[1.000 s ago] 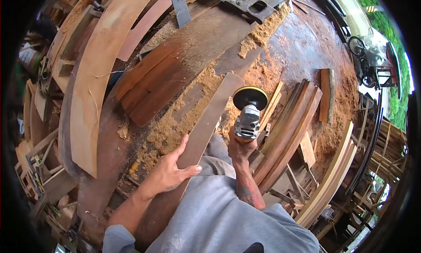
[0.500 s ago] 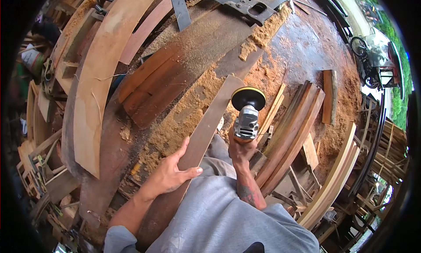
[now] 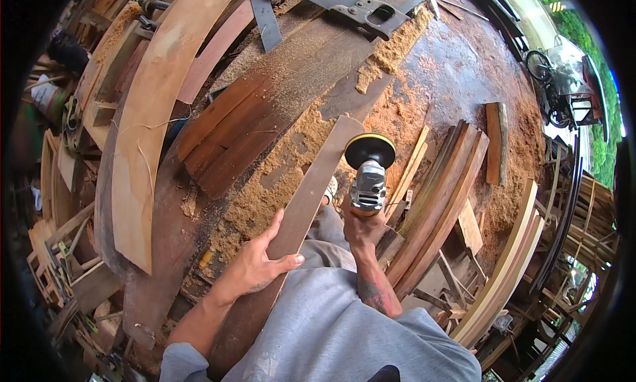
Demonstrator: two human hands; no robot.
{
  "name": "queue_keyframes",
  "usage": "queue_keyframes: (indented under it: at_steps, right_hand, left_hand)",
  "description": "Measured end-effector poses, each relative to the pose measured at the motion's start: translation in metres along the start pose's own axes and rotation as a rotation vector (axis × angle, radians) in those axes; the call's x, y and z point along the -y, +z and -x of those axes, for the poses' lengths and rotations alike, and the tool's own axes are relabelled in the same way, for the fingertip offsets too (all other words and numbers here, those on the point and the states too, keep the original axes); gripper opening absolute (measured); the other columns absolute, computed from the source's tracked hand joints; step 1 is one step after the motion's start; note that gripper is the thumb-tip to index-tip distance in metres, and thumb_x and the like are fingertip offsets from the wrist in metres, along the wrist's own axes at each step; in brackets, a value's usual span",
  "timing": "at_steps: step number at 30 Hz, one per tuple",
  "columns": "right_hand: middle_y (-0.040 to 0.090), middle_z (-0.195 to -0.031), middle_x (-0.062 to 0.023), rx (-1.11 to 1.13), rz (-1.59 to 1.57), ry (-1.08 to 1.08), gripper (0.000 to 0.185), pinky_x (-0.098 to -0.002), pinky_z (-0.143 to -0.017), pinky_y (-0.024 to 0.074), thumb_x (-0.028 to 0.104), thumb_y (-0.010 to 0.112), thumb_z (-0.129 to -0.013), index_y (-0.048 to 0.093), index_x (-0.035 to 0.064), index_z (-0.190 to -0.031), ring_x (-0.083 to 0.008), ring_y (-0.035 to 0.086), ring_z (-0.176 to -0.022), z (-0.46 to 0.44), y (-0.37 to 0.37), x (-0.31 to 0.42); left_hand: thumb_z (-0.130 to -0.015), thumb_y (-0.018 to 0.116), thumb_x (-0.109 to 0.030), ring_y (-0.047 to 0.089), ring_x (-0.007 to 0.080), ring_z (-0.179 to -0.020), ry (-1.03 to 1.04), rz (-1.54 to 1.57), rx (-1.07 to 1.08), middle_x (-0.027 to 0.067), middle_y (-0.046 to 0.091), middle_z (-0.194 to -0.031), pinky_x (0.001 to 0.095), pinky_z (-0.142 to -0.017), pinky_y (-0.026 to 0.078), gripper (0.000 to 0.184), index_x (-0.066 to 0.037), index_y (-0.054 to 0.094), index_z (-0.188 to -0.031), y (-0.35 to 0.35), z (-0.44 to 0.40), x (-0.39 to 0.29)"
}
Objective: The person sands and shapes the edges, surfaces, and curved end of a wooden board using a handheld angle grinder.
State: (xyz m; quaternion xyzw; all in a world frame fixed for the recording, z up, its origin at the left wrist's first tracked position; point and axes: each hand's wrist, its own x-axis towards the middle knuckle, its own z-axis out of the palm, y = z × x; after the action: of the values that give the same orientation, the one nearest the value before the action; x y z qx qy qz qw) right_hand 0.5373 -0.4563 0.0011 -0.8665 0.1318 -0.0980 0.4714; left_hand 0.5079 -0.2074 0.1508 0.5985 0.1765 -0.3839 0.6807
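Note:
My left hand point(image 3: 257, 266) grips a long brown wooden plank point(image 3: 301, 203), thumb across the upper face and fingers along the far edge. The plank slants from beside my body up towards the sawdust-covered bench. In my right hand point(image 3: 364, 224) is an angle grinder point(image 3: 368, 186) with a silver head, fitted with a round black disc point(image 3: 370, 151) with a yellow rim. The disc is just right of the plank's far end; whether they touch, I cannot tell. My right fingers are mostly hidden behind the tool's body.
A handsaw point(image 3: 368, 14) lies at the bench's far end, with sawdust point(image 3: 278, 170) around. A curved pale board point(image 3: 142, 143) lies on the left. Several timber pieces point(image 3: 444, 203) lean on the right. Beyond stands a parked vehicle point(image 3: 573, 94).
The view has shifted slightly. The plank and grinder appear a little further left and lower; both hands keep the same hold.

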Motion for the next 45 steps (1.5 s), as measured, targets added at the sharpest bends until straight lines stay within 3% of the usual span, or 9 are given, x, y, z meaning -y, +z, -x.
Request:
queue_keyframes:
  at_steps: [6, 10, 12, 20, 24, 27, 37, 42, 45]
  right_hand:
    - [0.074, -0.091, -0.0109, -0.005, -0.039, 0.049, 0.044, -0.0353, -0.072, 0.0575, 0.012, 0.090, -0.077, 0.063, -0.0008, -0.110, -0.0204, 0.072, -0.078, 0.001, -0.002, -0.004]
    - [0.073, -0.090, -0.0030, -0.008, -0.136, 0.271, 0.034, -0.0319, -0.072, 0.0560, 0.016, 0.088, -0.079, 0.071, 0.0006, -0.105, -0.0146, 0.069, -0.079, -0.008, -0.011, -0.009]
    - [0.074, -0.090, -0.0020, 0.010, -0.239, 0.181, 0.033, -0.0309, -0.073, 0.0561, 0.014, 0.088, -0.080, 0.072, 0.0015, -0.106, -0.0141, 0.069, -0.079, -0.013, -0.018, -0.005]
    - [0.075, -0.090, -0.0061, 0.036, -0.097, 0.217, 0.034, -0.0350, -0.072, 0.0569, 0.020, 0.090, -0.078, 0.072, 0.0008, -0.100, -0.0165, 0.071, -0.079, -0.007, -0.012, 0.009]
    - [0.074, -0.089, -0.0058, 0.012, -0.139, 0.070, 0.033, -0.0326, -0.070, 0.0558, 0.017, 0.089, -0.079, 0.070, 0.0011, -0.101, -0.0149, 0.069, -0.077, -0.005, -0.003, -0.014]
    - [0.074, -0.092, -0.0106, 0.057, -0.118, 0.115, 0.043, -0.0350, -0.074, 0.0578, 0.012, 0.087, -0.075, 0.065, 0.0013, -0.110, -0.0212, 0.072, -0.079, -0.005, -0.003, -0.018]
    - [0.074, -0.092, -0.0095, -0.009, -0.161, 0.114, 0.040, -0.0336, -0.072, 0.0571, 0.012, 0.087, -0.076, 0.066, -0.0002, -0.109, -0.0178, 0.071, -0.079, -0.009, -0.003, -0.015]
    - [0.075, -0.092, -0.0059, -0.012, -0.134, 0.223, 0.038, -0.0341, -0.074, 0.0565, 0.022, 0.090, -0.078, 0.072, 0.0011, -0.104, -0.0175, 0.070, -0.079, -0.014, -0.015, -0.007]
    - [0.074, -0.092, -0.0071, 0.027, -0.147, 0.180, 0.036, -0.0335, -0.073, 0.0568, 0.017, 0.089, -0.079, 0.069, 0.0007, -0.104, -0.0167, 0.070, -0.079, -0.011, -0.016, 0.000]
  left_hand:
    - [-0.089, 0.085, -0.027, 0.036, 0.0263, -0.151, 0.003, 0.014, 0.003, 0.0289, 0.028, -0.166, 0.0355, -0.120, 0.038, 0.112, 0.017, 0.011, -0.160, 0.001, 0.000, 0.000]
    - [-0.089, 0.085, -0.026, 0.037, 0.0254, -0.150, 0.014, -0.005, -0.004, 0.0272, 0.031, -0.165, 0.0348, -0.120, 0.037, 0.111, 0.016, 0.012, -0.161, 0.000, -0.001, 0.001]
    - [-0.089, 0.085, -0.026, 0.038, 0.0247, -0.150, 0.014, 0.009, -0.003, 0.0263, 0.031, -0.165, 0.0345, -0.120, 0.037, 0.111, 0.015, 0.012, -0.161, 0.001, -0.001, 0.003]
    - [-0.088, 0.085, -0.026, 0.040, 0.0220, -0.148, -0.003, 0.080, -0.020, 0.0237, 0.036, -0.164, 0.0336, -0.121, 0.035, 0.110, 0.014, 0.013, -0.162, 0.007, 0.002, -0.008]
    - [-0.088, 0.086, -0.029, 0.040, 0.0227, -0.148, -0.015, -0.006, -0.029, 0.0249, 0.037, -0.162, 0.0337, -0.120, 0.036, 0.111, 0.014, 0.014, -0.162, 0.004, 0.001, -0.004]
    - [-0.088, 0.085, -0.030, 0.041, 0.0234, -0.148, -0.005, -0.013, -0.026, 0.0257, 0.037, -0.162, 0.0338, -0.119, 0.037, 0.112, 0.014, 0.014, -0.161, 0.005, 0.002, -0.006]
    - [-0.088, 0.085, -0.029, 0.043, 0.0231, -0.146, 0.014, 0.009, -0.025, 0.0234, 0.038, -0.162, 0.0338, -0.118, 0.038, 0.112, 0.013, 0.013, -0.162, 0.002, -0.002, 0.005]
    - [-0.087, 0.086, -0.030, 0.044, 0.0223, -0.145, -0.026, 0.043, -0.013, 0.0224, 0.039, -0.161, 0.0335, -0.118, 0.038, 0.113, 0.013, 0.014, -0.162, 0.003, 0.000, -0.006]
    - [-0.086, 0.086, -0.030, 0.044, 0.0216, -0.145, -0.030, 0.018, -0.010, 0.0222, 0.041, -0.160, 0.0325, -0.118, 0.037, 0.113, 0.013, 0.014, -0.162, 0.002, -0.001, -0.005]
